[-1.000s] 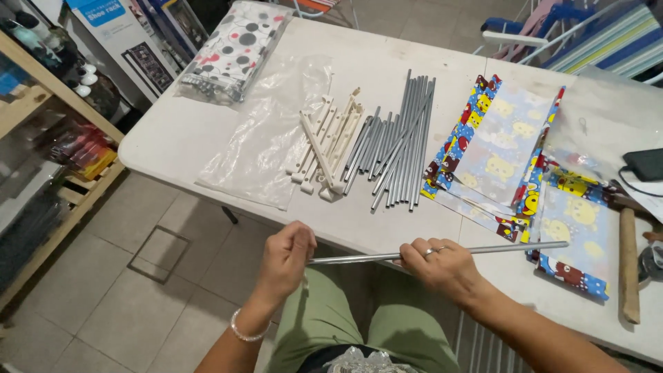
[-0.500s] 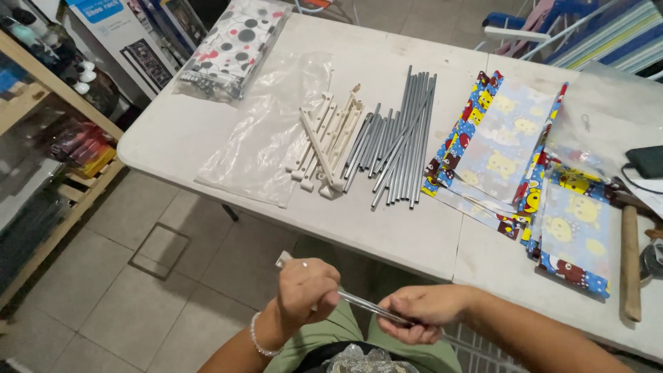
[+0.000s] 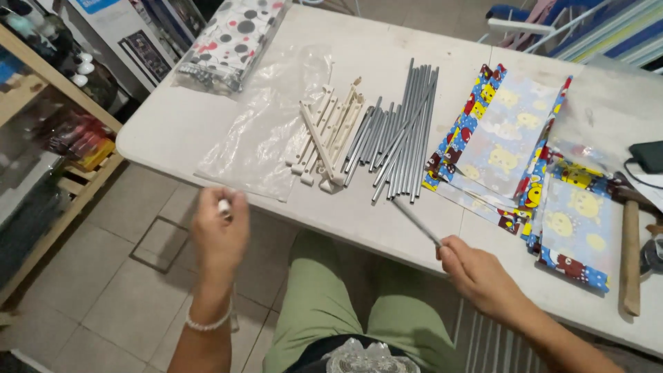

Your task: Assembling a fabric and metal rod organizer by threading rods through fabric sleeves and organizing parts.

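Observation:
My right hand [image 3: 476, 274] grips a thin grey metal rod [image 3: 416, 221] by its near end, and the rod points up and left toward the pile of grey metal rods [image 3: 400, 131] on the white table [image 3: 207, 117]. My left hand [image 3: 219, 231] is raised off the table's front edge and pinches a small white cap [image 3: 224, 206] between its fingertips. White plastic connector pieces [image 3: 328, 135] lie beside the rods.
A clear plastic bag [image 3: 266, 124] lies left of the connectors, with a polka-dot fabric pack [image 3: 231, 41] behind it. Colourful printed fabric pieces [image 3: 511, 145] cover the right side. A wooden-handled hammer [image 3: 630, 255] lies far right. Wooden shelves [image 3: 48, 138] stand left.
My hands have drawn apart: the left now holds a small white cap away from the rod, and the right has swung the rod up toward the table.

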